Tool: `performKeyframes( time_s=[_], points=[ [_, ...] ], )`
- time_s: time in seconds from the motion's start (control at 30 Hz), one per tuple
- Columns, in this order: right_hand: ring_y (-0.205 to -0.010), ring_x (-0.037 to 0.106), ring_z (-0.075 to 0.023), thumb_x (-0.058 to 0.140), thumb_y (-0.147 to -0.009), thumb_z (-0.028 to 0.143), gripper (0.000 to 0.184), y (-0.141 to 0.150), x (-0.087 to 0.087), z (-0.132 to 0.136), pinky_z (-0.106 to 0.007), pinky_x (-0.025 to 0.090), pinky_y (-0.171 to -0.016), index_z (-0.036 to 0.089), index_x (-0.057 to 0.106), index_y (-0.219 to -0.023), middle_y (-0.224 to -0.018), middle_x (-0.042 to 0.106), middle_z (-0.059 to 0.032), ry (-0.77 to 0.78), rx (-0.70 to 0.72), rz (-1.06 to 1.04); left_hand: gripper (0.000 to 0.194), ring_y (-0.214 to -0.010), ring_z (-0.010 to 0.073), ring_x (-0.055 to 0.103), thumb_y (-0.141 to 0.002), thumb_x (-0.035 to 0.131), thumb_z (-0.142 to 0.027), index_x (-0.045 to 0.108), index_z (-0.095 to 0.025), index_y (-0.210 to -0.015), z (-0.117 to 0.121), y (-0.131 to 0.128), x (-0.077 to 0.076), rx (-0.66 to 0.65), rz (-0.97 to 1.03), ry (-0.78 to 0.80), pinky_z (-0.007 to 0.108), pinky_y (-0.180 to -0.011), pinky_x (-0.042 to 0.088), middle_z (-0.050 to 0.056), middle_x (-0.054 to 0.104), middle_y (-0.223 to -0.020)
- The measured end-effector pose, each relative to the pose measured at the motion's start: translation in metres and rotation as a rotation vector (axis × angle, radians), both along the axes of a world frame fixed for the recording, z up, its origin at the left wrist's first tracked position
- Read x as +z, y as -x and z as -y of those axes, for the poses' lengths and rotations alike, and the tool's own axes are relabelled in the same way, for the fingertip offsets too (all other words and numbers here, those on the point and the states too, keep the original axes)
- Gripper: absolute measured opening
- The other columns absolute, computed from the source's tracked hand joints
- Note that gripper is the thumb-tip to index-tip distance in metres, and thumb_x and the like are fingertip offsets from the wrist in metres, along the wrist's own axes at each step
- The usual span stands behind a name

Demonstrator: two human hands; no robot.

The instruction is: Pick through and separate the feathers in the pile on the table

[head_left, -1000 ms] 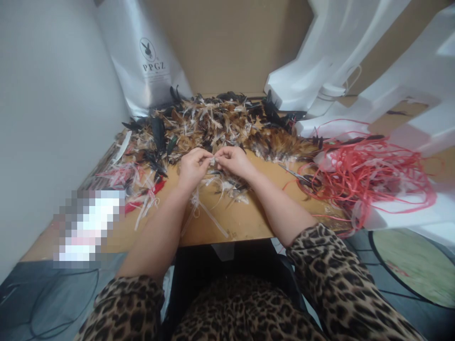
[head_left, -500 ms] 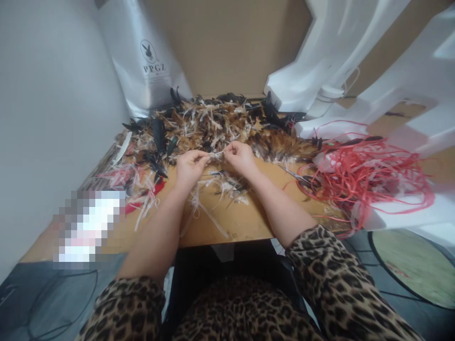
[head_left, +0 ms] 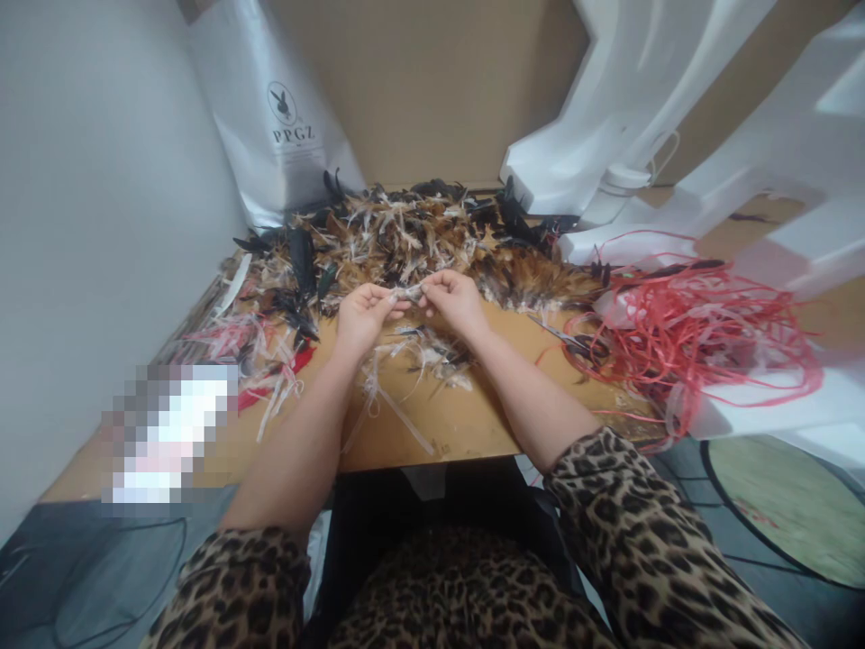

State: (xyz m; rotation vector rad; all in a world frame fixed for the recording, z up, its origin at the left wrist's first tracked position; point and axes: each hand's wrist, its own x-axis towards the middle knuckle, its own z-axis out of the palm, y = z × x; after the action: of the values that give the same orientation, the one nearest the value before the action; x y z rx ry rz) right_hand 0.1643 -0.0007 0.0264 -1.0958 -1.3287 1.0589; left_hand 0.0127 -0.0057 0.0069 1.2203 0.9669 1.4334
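Between my two hands stretches a small pale, fluffy strip (head_left: pixel 408 293), perhaps feather ends or a ribbon; its kind is too small to tell. My left hand (head_left: pixel 368 315) pinches its left end between thumb and fingertips. At the right end, the thumb and finger of my right hand (head_left: pixel 454 300) are closed on it. Just beyond the hands lies a heap of brown, black and white feathers (head_left: pixel 405 225). Below them, loose white ribbon strips (head_left: pixel 398 415) and feather scraps (head_left: pixel 446 361) rest on the wooden table (head_left: pixel 487 424).
A tangle of red ribbon (head_left: pixel 730 333) covers the right side, with scissors (head_left: pixel 574 342) at its left edge. A silver bag (head_left: pixel 284 162) stands at the back left. White plastic sheeting (head_left: pixel 622 99) hangs at the right. Pink-white ribbon scraps (head_left: pixel 230 333) lie at the left.
My hands have moved slightly apart from touching each other, with the pale strip now showing between them. My right hand has shifted a little to the right. The surrounding things stay put.
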Motion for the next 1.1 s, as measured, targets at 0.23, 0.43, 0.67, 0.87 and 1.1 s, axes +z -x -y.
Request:
performKeyframes(
  time_s=[0.23,0.43,0.67,0.87,1.1],
  points=[
    [-0.046,0.052,-0.0054,0.070,-0.062,0.039,0.028,-0.005,-0.006,-0.003,-0.016,0.032,-0.038,0.014,0.058,-0.067,-0.066,0.066,-0.0031,0.326,0.306,-0.129,0.016,-0.085,0.0115,0.065,-0.069,0.066,-0.021,0.051,-0.015,-0.072,-0.005,0.007,0.003,0.007,0.276,0.073,0.014,-0.067,0.051,0.001,0.065,-0.077],
    [-0.069,0.061,-0.0094,0.072,-0.060,0.036,0.032,0.002,-0.006,0.002,-0.020,0.046,-0.058,0.017,0.060,-0.083,-0.085,0.068,-0.0035,0.359,0.405,-0.306,0.005,-0.089,0.0094,0.063,-0.076,0.057,-0.011,0.054,-0.015,-0.074,-0.002,0.004,0.007,-0.065,0.359,0.162,0.012,-0.072,0.050,0.003,0.066,-0.084],
    [-0.059,0.056,-0.0087,0.075,-0.052,0.033,0.033,0.002,0.000,-0.002,-0.021,0.044,-0.055,0.016,0.049,-0.065,-0.064,0.061,0.0017,0.206,0.170,-0.489,0.018,-0.084,0.0149,0.065,-0.068,0.065,-0.014,0.059,-0.012,-0.085,0.007,0.002,0.006,-0.334,0.256,0.239,0.023,-0.072,0.051,0.009,0.067,-0.094],
    [-0.057,0.053,-0.0088,0.071,-0.057,0.032,0.026,-0.013,0.001,-0.006,-0.023,0.043,-0.058,0.015,0.053,-0.064,-0.060,0.057,0.0021,0.036,0.175,-0.251,0.022,-0.062,0.0089,0.061,-0.067,0.067,-0.029,0.064,-0.012,-0.081,0.004,0.007,0.010,-0.266,0.224,0.305,0.017,-0.052,0.046,0.006,0.066,-0.074],
    [-0.061,0.053,-0.0078,0.068,-0.061,0.031,0.022,-0.008,0.002,0.000,-0.023,0.043,-0.066,0.014,0.057,-0.071,-0.065,0.058,0.0031,-0.032,0.282,-0.089,0.023,-0.042,0.0016,0.042,-0.056,0.075,-0.025,0.064,-0.012,-0.070,0.010,0.003,0.010,-0.313,0.044,0.283,0.013,-0.034,0.023,0.002,0.060,-0.061]
  ],
)
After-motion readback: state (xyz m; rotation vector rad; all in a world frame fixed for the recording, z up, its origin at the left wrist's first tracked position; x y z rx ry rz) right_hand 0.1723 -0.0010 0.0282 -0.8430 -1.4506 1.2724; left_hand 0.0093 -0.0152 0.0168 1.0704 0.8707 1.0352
